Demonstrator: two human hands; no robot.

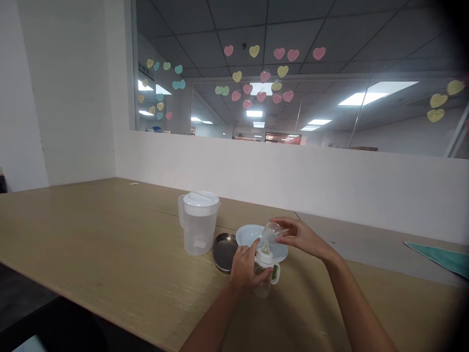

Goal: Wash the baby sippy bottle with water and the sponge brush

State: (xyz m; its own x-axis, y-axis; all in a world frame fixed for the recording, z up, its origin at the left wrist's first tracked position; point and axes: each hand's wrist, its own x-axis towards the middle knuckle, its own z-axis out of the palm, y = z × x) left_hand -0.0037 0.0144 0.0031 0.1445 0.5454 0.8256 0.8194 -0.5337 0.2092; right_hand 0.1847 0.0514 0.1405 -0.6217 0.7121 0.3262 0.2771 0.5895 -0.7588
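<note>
A clear baby bottle (262, 288) with a white collar, a teat and a white side handle stands on the table. My left hand (246, 266) is wrapped round its upper part from the left. Just above the teat, my right hand (295, 235) holds a clear dome-shaped cap (271, 232) between thumb and fingers, tilted. Behind the bottle lies a pale blue plate (246, 235), partly hidden by both hands. A round dark metal tin (224, 253) sits left of the left hand.
A translucent pitcher (199, 232) with a white lid stands left of the tin. A teal cloth (439, 257) lies at the far right of the table (110, 244). Behind the table is a white wall (220, 166) with a window above it.
</note>
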